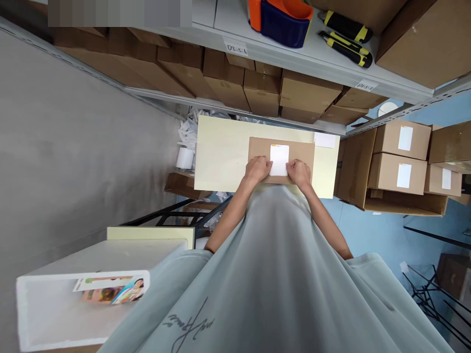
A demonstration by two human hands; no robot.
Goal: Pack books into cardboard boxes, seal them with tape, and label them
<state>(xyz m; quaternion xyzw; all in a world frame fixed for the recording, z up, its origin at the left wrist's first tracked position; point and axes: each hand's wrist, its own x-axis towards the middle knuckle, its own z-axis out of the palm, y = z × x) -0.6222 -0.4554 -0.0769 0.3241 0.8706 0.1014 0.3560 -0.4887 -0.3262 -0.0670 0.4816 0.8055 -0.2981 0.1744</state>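
Observation:
A flat brown cardboard box (259, 147) lies on the pale yellow tabletop (221, 157) right in front of my body. On its upper face is a white label (279, 159) with a small yellow mark at its top. My left hand (258, 168) is curled closed with its fingertips at the label's left edge. Opposite it, my right hand (299, 172) is closed too, thumb and fingers at the label's right edge. Both hands rest over the box. A small stack of white labels or paper (324, 140) lies at the tabletop's back right corner.
Above the table, a metal shelf (272, 51) holds a blue-and-orange tape dispenser (285, 27), two utility knives (346, 37) and several cartons. Labelled boxes (399, 171) sit in a large open carton (355, 169) at right. A white foam bin (84, 314) stands at lower left.

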